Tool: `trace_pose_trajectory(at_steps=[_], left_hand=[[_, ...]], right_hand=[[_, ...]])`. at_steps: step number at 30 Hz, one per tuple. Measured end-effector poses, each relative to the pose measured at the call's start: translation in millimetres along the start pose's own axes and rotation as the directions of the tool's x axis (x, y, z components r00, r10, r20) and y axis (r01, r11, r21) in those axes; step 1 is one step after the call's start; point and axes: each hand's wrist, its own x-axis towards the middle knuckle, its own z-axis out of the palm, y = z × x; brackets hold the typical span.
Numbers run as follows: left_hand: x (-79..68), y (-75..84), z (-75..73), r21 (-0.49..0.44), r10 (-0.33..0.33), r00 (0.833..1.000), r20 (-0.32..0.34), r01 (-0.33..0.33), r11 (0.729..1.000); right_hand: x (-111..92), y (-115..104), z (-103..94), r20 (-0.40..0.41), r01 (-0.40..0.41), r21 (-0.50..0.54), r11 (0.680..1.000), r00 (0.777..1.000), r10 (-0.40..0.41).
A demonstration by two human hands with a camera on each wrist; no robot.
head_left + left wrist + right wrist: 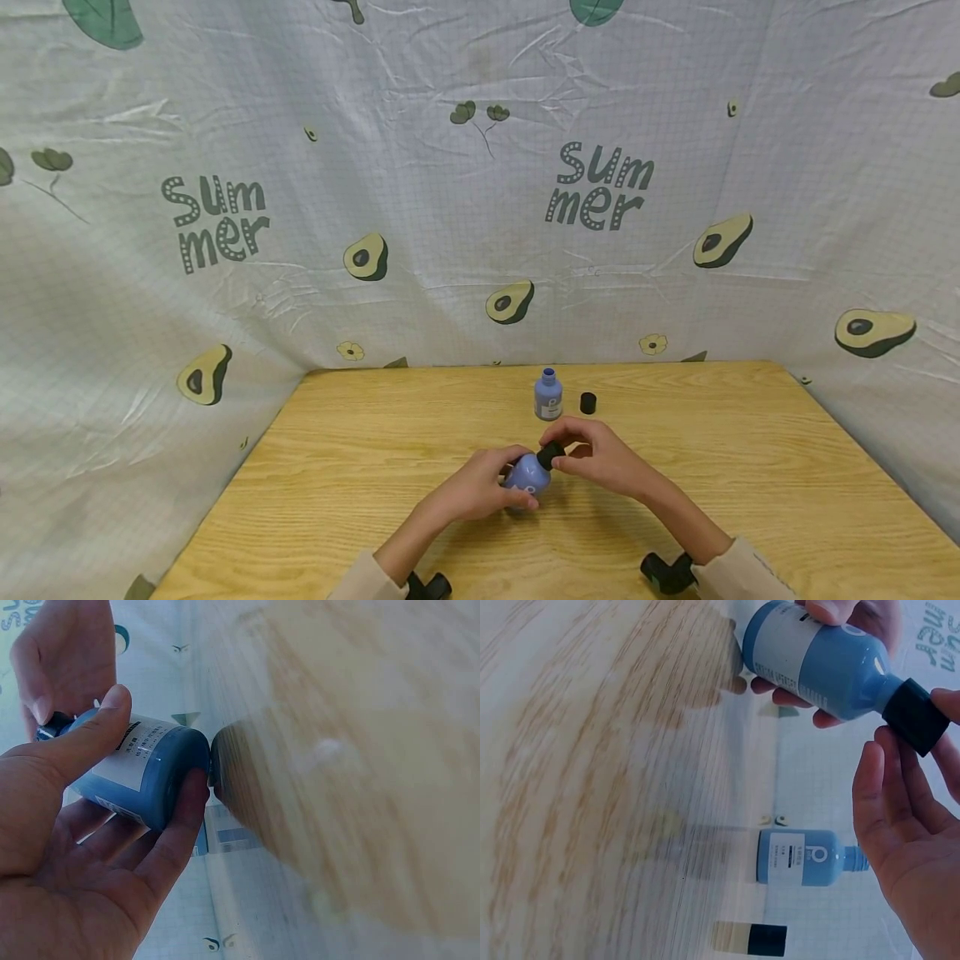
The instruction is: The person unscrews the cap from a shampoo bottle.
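Observation:
My left hand (476, 487) grips a blue-violet bottle (528, 475) with a white label, fingers and thumb around its body. In the head view the bottle leans toward my right hand, its base low over the table. A black cap (916, 718) sits at the bottle's neck. Fingers and thumb of my right hand (603, 458) pinch this cap. Behind both hands, a second blue-violet bottle (548, 398) stands upright with its neck uncovered. To its right a loose black cap (588, 403) rests on the table.
The wooden table (360, 467) reaches back to a white curtain (435, 183) printed with avocados and lettering. Black devices, one at the left wrist (431, 587) and one at the right wrist (663, 573), show near the beige sleeves.

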Motion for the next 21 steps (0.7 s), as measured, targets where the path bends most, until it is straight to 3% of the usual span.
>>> trace_pose_trajectory(at_steps=[8,21], left_hand=[[0.3,-1.7,-0.1,-0.017,0.011,1.0,0.004,-0.011,1.0],[1.3,-4.3,-0.1,0.012,0.015,1.0,0.001,-0.015,1.0]], right_hand=[[-0.6,-2.6,-0.9,-0.012,-0.053,-0.057,0.997,0.999,0.053],[-0.4,-0.5,-0.8,0.019,0.002,-0.021,1.0,1.0,-0.001]])
